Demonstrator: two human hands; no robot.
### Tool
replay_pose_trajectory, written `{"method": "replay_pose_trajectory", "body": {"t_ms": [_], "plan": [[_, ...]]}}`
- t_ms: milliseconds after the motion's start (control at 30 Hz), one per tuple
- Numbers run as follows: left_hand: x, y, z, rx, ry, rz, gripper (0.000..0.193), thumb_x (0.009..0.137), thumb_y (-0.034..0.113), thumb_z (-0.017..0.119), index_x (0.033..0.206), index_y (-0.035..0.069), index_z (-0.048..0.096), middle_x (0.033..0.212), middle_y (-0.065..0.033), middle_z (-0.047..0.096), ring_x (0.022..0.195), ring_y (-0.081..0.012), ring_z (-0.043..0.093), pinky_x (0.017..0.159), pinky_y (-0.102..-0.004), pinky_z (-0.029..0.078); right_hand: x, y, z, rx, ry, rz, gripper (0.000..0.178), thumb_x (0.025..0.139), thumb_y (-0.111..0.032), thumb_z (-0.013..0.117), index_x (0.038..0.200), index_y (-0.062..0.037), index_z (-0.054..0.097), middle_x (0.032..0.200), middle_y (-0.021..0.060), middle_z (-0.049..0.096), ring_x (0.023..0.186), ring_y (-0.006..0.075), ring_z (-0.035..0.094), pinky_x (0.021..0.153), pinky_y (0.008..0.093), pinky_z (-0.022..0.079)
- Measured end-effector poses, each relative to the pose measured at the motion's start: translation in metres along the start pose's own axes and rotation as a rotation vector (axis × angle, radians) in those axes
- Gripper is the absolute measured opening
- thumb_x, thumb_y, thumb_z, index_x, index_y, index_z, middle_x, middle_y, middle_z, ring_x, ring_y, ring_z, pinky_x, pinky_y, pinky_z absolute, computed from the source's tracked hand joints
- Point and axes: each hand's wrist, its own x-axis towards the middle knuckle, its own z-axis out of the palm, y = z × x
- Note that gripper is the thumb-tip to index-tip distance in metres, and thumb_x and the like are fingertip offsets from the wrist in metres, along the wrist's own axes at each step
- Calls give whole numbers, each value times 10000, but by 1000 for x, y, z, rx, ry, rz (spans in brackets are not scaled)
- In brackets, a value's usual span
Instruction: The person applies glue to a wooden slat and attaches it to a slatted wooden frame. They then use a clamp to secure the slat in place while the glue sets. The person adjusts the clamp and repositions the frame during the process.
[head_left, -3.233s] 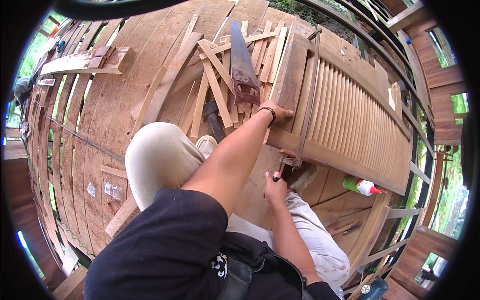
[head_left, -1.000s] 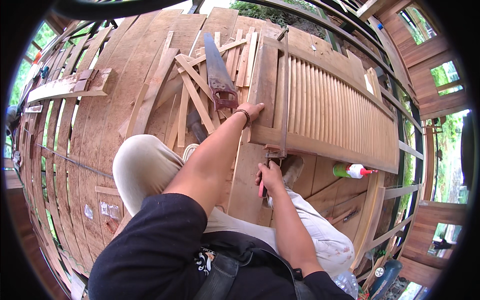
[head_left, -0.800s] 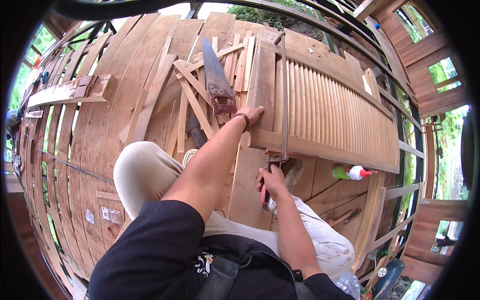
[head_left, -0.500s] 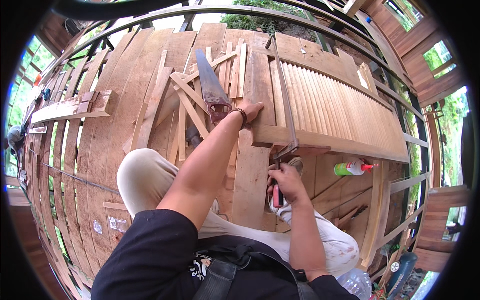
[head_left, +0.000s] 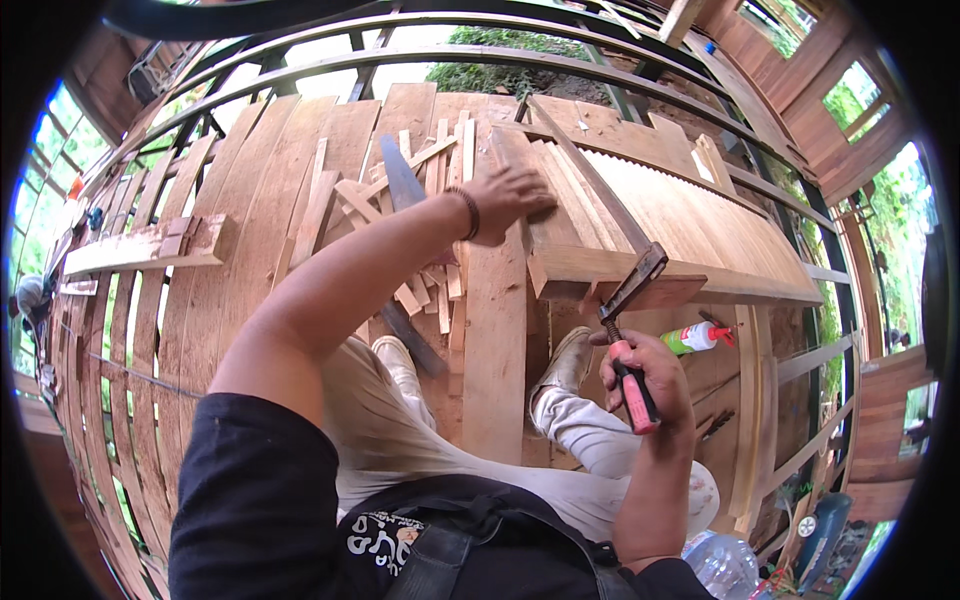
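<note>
My right hand (head_left: 655,375) is wrapped round the red-and-black handle of a bar clamp (head_left: 632,385). The clamp's long steel bar runs slantwise over a slatted wooden panel (head_left: 680,200), and its jaw sits at the panel's near edge by a small reddish wood block (head_left: 672,292). On the panel's left frame board lies my left hand (head_left: 508,205), fingers stretched out and holding nothing. Left of that hand is a handsaw (head_left: 402,175) with a blue-grey blade, its handle mostly hidden behind my forearm. Whether the clamp is tight cannot be seen.
Loose wood strips (head_left: 440,160) lie heaped around the saw. A green-and-white glue bottle (head_left: 692,338) with a red cap stands out beside the panel. At the left is a thick beam (head_left: 145,245); a clear plastic bottle (head_left: 722,562) is at lower right. Gaps show between planks.
My right hand has moved right with the clamp handle, which now slants. My left hand has slid slightly forward along the frame board. My legs have shifted, with the left knee lowered.
</note>
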Motion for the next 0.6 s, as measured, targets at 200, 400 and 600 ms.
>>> {"method": "replay_pose_trajectory", "body": {"t_ms": [200, 400, 600], "plan": [[12, 6, 2, -51, 126, 47, 442, 756, 311, 739, 1084, 104, 526, 920, -107, 696, 769, -343, 714, 660, -479, 572, -6, -22, -3, 197, 14, 1, 568, 956, -315, 414, 1212, 179, 530, 732, 184, 644, 489, 241, 623, 471, 312, 560], [35, 8, -36, -43, 152, 20, 433, 751, 347, 736, 1103, 116, 634, 890, -157, 715, 813, -356, 711, 728, -466, 579, 16, -85, -9, 329, -70, -134, 748, 998, -532, 385, 1107, 188, 558, 669, 194, 648, 452, 258, 619, 452, 336, 553], [50, 3, -78, -89, 145, -104, 551, 730, 416, 803, 1137, 65, 678, 865, -176, 727, 847, -371, 711, 782, -440, 578, 45, -160, -2, 8, 47, -405, 481, 1013, -529, 422, 949, -70, 549, 877, 187, 669, 578, 209, 676, 419, 313, 563]]}}
